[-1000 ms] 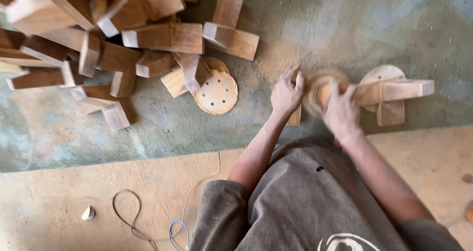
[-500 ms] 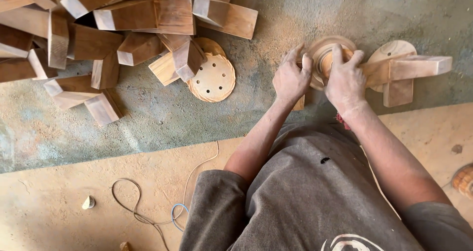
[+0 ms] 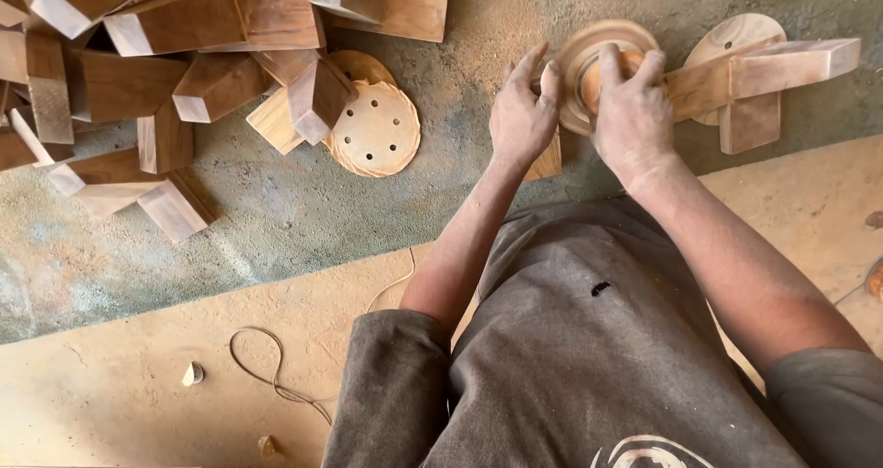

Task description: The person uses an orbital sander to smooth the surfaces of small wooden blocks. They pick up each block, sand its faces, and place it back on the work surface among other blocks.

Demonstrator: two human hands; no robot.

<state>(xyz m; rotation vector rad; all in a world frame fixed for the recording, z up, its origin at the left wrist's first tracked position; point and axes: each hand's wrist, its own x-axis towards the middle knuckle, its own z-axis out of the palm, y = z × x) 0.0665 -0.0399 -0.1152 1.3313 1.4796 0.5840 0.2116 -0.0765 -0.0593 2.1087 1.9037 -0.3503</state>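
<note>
While the person's grey shirt fills the near middle of the view, a tan board runs along the near side, with a thin cord looped on it and two small wood chips beside the cord. Beyond the board's far edge lies a dusty grey floor, bare between the board and the wood farther off, so the widest open stretch is to the left of the arms. Both forearms reach forward over that edge. The left hand has its fingers curled against the left rim of a round wooden disc, with a small block just under its wrist. The right hand lies over the disc's middle, fingers bent down around an orange knob there; how tightly it grips cannot be told. Touching the disc on the right, a wooden cross-piece stretches toward the right edge, over a second round plate. Left of the hands, well apart, a sanding disc with holes lies partly under a heap of wooden blocks that crowds the far left corner.
</note>
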